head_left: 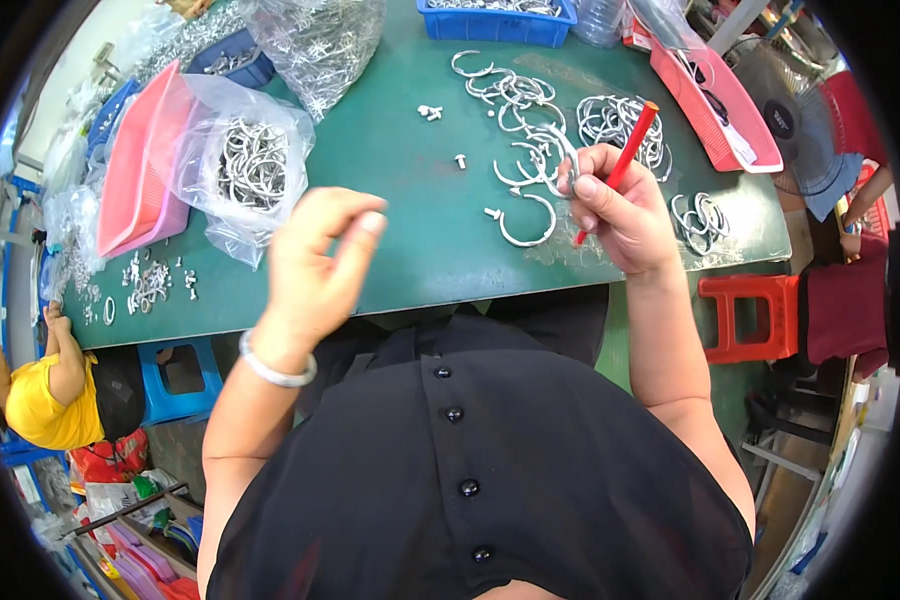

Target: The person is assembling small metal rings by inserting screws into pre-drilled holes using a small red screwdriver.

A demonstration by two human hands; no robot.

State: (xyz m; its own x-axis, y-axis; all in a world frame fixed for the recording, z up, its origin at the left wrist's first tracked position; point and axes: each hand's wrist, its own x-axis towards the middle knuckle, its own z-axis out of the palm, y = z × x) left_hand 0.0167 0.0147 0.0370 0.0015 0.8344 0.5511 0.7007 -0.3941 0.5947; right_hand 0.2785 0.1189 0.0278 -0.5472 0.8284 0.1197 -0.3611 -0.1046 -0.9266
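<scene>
My right hand (625, 210) is closed around a red pen-like stick (635, 145), tilted with its upper end to the right. Between its thumb and fingers it also grips a silver metal ring (569, 160). Below and left of that hand lies an open C-shaped ring (528, 240) with a small stud at one end. More silver rings (515, 90) are spread beyond it. My left hand (315, 265) is raised over the table's near edge, thumb and index tips pinched close together; anything between them is too small to make out. A pale bangle (275, 365) circles my left wrist.
A clear bag of rings (253, 165) sits beside pink baskets (135, 170) at left. Small metal studs (148, 283) lie near the left edge. A blue tray (495, 25) stands at the back, a pink basket (720, 110) at right. People sit on both sides.
</scene>
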